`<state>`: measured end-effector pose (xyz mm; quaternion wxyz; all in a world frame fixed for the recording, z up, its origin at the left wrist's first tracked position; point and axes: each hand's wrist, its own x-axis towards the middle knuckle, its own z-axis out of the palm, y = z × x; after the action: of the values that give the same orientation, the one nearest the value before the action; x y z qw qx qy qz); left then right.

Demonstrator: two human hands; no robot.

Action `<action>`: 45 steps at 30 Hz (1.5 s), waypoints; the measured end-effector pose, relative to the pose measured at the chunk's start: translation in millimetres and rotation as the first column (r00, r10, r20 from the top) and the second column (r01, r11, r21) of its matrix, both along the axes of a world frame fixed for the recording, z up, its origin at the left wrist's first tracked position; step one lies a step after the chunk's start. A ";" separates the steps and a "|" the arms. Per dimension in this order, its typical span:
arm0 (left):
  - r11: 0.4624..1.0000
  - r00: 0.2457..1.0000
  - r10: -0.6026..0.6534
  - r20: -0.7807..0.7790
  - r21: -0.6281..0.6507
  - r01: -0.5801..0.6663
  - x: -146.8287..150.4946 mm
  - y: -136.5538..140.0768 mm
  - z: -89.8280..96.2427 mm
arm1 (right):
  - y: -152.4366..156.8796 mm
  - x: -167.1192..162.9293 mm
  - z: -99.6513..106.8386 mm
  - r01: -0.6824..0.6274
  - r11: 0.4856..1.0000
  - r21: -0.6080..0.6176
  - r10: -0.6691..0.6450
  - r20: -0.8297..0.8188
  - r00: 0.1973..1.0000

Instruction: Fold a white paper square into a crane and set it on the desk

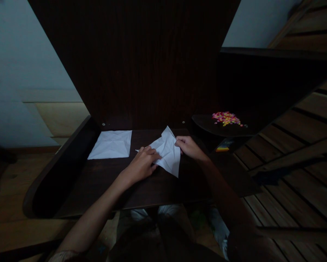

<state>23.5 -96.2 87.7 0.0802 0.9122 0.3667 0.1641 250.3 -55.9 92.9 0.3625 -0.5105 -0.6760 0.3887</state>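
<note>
A creased white sheet of paper [167, 149], crinkled with fold lines, lies at an angle on the dark desk, one corner pointing up and away and another toward me. My left hand [145, 162] is closed over its left side, fingers curled and pressing on it. At the right edge, my right hand [189, 146] pinches the sheet between thumb and fingers. To the left, a second white sheet with crossing creases [111, 144] lies flat, apart from both hands.
The dark wooden desk [103, 182] has a raised left side panel [58, 171] and a tall back board [141, 65]. A small rounded shelf [204, 122] at right carries a pile of pink, red and yellow bits [226, 118]. Wooden slats [302, 145] stand farther right.
</note>
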 end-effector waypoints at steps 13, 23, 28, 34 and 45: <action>0.995 0.987 0.091 0.130 -0.045 -0.086 -4.6 3.8 -0.8 | 10.6 1.8 -6.2 0.085 0.984 -0.159 -0.114 -0.183 0.977; 0.977 0.939 0.183 0.291 -0.162 -0.140 -10.2 3.8 4.6 | 11.8 14.3 -14.2 0.008 0.923 -0.385 -0.184 -0.422 0.888; 0.974 0.907 0.189 0.376 -0.190 -0.124 -13.6 5.5 4.2 | 13.1 15.5 -15.4 0.053 0.922 -0.384 -0.234 -0.443 0.865; 0.958 0.887 0.188 0.421 -0.279 -0.071 -17.0 4.9 7.1 | 12.9 16.4 -13.5 0.077 0.926 -0.371 -0.243 -0.427 0.871; 0.701 0.712 0.327 0.621 -0.665 0.258 -29.6 14.0 10.9 | 10.3 9.0 -5.8 0.004 0.980 0.199 0.071 -0.369 0.927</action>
<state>-6.1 -82.2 98.6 0.5554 0.6662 0.3601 0.3435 259.4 -45.6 87.2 0.5265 -0.3772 -0.6380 0.4165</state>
